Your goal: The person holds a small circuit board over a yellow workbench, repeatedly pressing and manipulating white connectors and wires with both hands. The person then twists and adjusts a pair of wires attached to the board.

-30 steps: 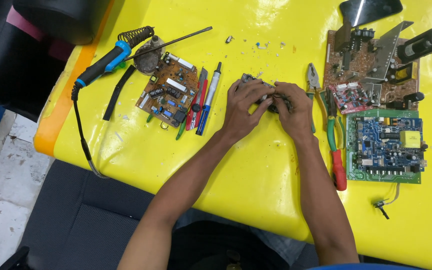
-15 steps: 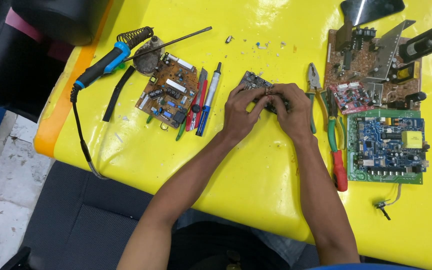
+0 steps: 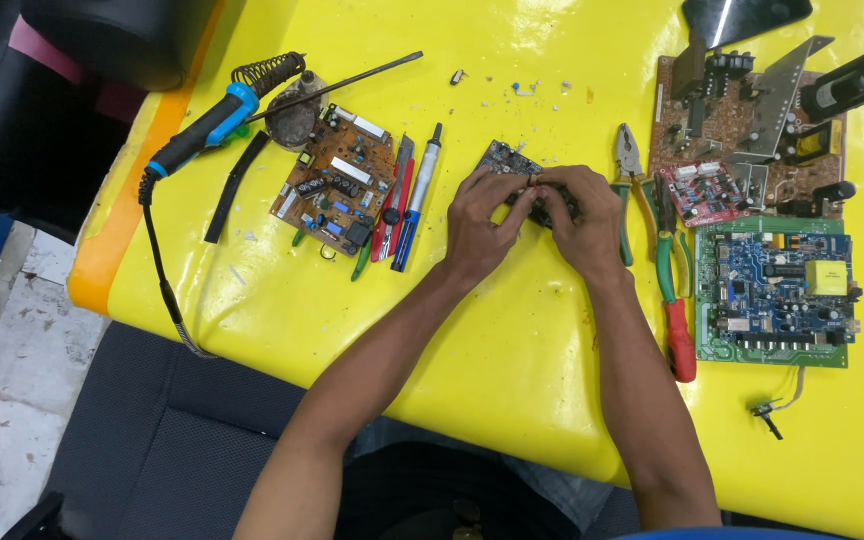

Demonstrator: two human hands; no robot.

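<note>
My left hand [image 3: 487, 222] and my right hand [image 3: 582, 220] meet over a small dark circuit board [image 3: 505, 160] on the yellow table [image 3: 472, 350]. Both hands pinch the board between fingers and thumbs, and they hide most of it. Only its upper left corner shows beyond my left fingers. A brown circuit board [image 3: 337, 187] lies to the left of my left hand. Green-handled pliers [image 3: 627, 175] lie just right of my right hand.
A blue soldering iron [image 3: 202, 125] with its black cord sits at the upper left beside a coil stand [image 3: 270, 75]. Pens and screwdrivers [image 3: 407, 200] lie by the brown board. A blue-green board [image 3: 777, 290], a large brown board [image 3: 742, 130] and red-handled cutters [image 3: 674, 300] fill the right.
Both hands have shifted slightly on the small board and tilted it; they stay in the same place on the table.
</note>
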